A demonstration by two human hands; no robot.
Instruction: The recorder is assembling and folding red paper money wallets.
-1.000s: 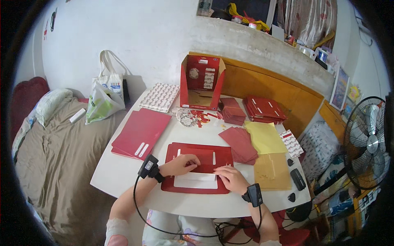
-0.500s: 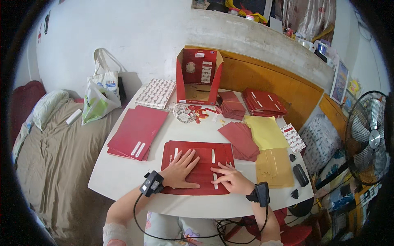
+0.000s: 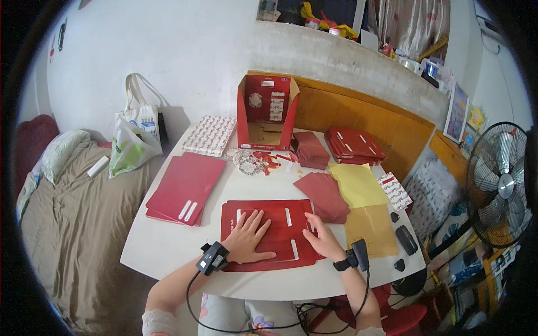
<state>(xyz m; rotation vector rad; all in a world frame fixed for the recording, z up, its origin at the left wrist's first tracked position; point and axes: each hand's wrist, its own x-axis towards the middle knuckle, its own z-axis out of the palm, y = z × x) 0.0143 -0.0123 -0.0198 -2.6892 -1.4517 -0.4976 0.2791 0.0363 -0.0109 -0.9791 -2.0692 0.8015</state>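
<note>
Flat red card sheets (image 3: 278, 229) with white strips lie in a small pile at the near middle of the table. On their left part rests my left hand (image 3: 246, 239), palm down with its fingers spread. My right hand (image 3: 324, 239) is over the right edge of the pile, its fingers apart and slightly bent. Nothing shows in its grasp. A black device is strapped to each wrist. Fanned dark red envelope-like pieces (image 3: 322, 197) lie just beyond my right hand.
Larger red sheets (image 3: 188, 183) lie left, behind them a white patterned stack (image 3: 210, 135). An open red box (image 3: 263, 144) stands at the back, scraps before it. More red pieces (image 3: 356, 147), yellow paper (image 3: 358, 185) and a black case (image 3: 406, 239) are right. A fan (image 3: 505, 186) stands beyond.
My right hand has lifted off the sheets' right-hand strip and moved right to their edge, its fingers spreading. My left hand stays flat on the pile. The whole view has shifted slightly.
</note>
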